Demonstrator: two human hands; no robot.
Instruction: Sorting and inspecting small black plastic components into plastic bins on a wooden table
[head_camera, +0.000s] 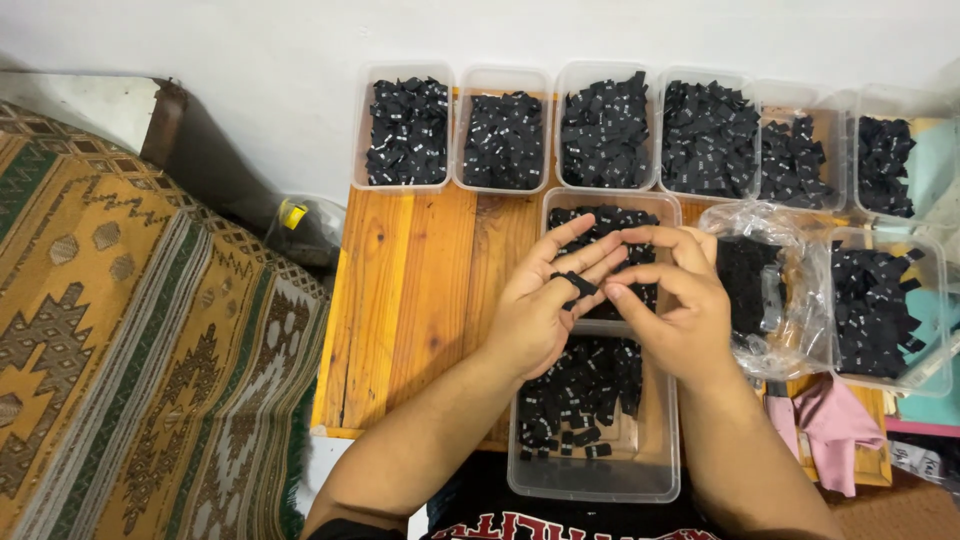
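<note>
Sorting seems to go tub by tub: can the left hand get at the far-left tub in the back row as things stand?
Probably yes: the left hand holds only a small black tag, and bare wooden tabletop lies between it and the open, lidless far-left tub.

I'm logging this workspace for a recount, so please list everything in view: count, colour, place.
Clear plastic tubs: nine, each holding small black fabric labels; six in a row by the wall, two in front of the person, one at right.
Black label: one, pinched between both hands.
Clear plastic bag: one, with black pieces inside, right of the hands.
Wooden table: one, orange-brown, under the tubs.
Patterned rug: one, orange, green and white, left.
Pink cloth: one, lower right.
White wall: behind the tubs.
Left hand: fingers on the label.
Right hand: fingers on the label.
</note>
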